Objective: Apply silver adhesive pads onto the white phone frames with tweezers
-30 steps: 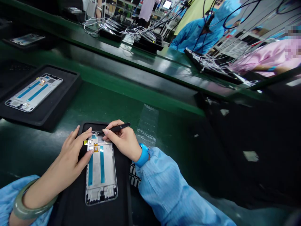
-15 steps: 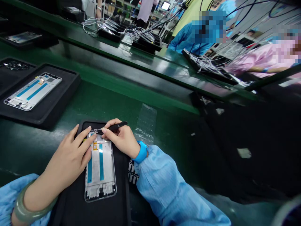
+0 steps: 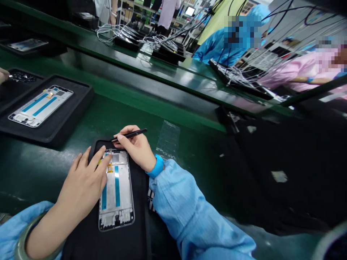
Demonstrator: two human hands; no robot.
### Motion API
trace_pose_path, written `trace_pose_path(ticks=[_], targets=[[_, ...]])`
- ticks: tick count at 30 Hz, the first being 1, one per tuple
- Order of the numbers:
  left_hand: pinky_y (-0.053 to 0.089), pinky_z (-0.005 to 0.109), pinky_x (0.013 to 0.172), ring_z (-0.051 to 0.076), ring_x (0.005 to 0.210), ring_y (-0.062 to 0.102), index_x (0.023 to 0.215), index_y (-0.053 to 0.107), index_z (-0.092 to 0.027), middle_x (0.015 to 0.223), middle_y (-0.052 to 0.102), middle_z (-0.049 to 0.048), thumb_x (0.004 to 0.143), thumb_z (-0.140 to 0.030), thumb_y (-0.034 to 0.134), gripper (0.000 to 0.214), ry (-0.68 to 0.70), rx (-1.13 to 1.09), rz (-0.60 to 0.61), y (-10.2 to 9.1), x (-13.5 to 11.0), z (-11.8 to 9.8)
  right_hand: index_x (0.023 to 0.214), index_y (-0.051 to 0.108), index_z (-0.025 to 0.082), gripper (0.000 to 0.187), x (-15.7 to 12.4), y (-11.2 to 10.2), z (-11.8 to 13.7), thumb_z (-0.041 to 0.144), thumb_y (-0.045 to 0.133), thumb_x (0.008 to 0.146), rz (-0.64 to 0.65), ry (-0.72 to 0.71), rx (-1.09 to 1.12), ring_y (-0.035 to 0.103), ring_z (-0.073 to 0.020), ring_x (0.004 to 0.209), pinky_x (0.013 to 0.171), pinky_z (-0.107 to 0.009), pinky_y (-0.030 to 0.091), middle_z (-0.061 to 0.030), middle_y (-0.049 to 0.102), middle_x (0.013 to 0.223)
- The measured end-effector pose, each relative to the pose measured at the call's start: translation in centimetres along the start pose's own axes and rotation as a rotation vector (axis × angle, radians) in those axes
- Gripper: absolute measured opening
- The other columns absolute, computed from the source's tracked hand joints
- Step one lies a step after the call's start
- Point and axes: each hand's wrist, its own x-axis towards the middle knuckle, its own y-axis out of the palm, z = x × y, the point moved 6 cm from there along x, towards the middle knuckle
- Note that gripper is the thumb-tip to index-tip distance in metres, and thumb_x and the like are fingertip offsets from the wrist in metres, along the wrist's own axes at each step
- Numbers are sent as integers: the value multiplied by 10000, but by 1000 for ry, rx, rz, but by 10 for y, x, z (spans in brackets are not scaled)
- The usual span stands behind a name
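Left hand [image 3: 84, 180] is laid at the 11 o'clock corner of the phone frame [image 3: 125, 186], fingers spread, nothing pinched; frame is held in the black tray [image 3: 116, 245], 8 o'clock in view. Black pen-like tool [image 3: 135, 133], pinched in the right hand [image 3: 137, 148], has just been lifted past the frame's 12 o'clock edge: tool contact probably paused, frame steadied by left fingers alone.

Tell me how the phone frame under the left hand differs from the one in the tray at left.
The near frame is partly covered by the left hand; the left frame has no hand on it. The near frame points almost straight ahead; the left frame lies slanted, its far end to the right. Both are silvery, carry two blue strips and lie on black trays.
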Motion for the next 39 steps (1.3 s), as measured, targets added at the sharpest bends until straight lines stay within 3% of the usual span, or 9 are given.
trace_pose_path(ticks=[7,17,34,39], targets=[[444,554,954,403,1211,488,1336,527,-162,1388,530,112,892,-209,423,458,-14,-18,9,0,0,0,879,473,223,159,-2,-3,-9,209,581,763,6,-58,-227,684,-158,801,764,-346,566,3,654,822],[435,553,954,404,1216,483,1336,536,-167,1382,540,108,890,-203,419,462,-29,-47,3,-1,0,1,861,490,227,140,-8,2,1,181,550,743,50,-145,-404,670,-148,765,705,-294,552,3,642,834],[423,559,985,386,1245,474,1333,535,-188,1406,521,91,897,-209,413,453,-77,-64,37,1,0,0,856,512,239,119,-11,6,5,184,551,758,73,-232,-547,661,-163,767,732,-315,564,-5,621,831],[424,547,999,373,1248,478,1329,540,-202,1400,530,78,875,-180,448,464,-95,-55,38,-1,3,0,884,501,229,142,-10,2,5,179,557,763,36,-198,-417,677,-162,785,695,-295,560,-15,649,844]])
